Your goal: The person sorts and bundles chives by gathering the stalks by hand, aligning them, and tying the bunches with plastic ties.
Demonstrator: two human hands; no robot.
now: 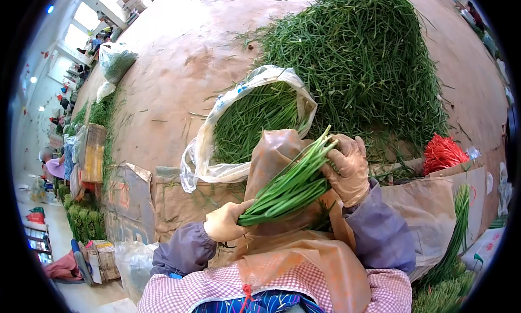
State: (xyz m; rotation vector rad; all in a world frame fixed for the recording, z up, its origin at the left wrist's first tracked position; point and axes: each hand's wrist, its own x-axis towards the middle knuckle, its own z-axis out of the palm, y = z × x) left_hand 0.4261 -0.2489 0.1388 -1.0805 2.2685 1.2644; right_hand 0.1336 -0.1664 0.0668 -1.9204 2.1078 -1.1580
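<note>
A bunch of green chive-like stalks [290,188] lies slantwise in front of my body, its pale cut ends up to the right. My left hand [225,221], in a light glove, is closed around the lower left end. At the upper right end, my right hand [349,169], in a tan glove, has its fingers curled on the stalks. Below them a translucent brownish plastic sheet [298,259] covers my lap. Just beyond my hands stands an open clear plastic bag [203,150] with more green stalks [255,117] inside.
A large heap of green stalks [358,58] lies on the floor ahead. Red ties [442,153] are piled at the right, above a long bundle of stalks [456,226]. Cardboard [182,202] lies in front. At the left are a crate [94,150] and other people.
</note>
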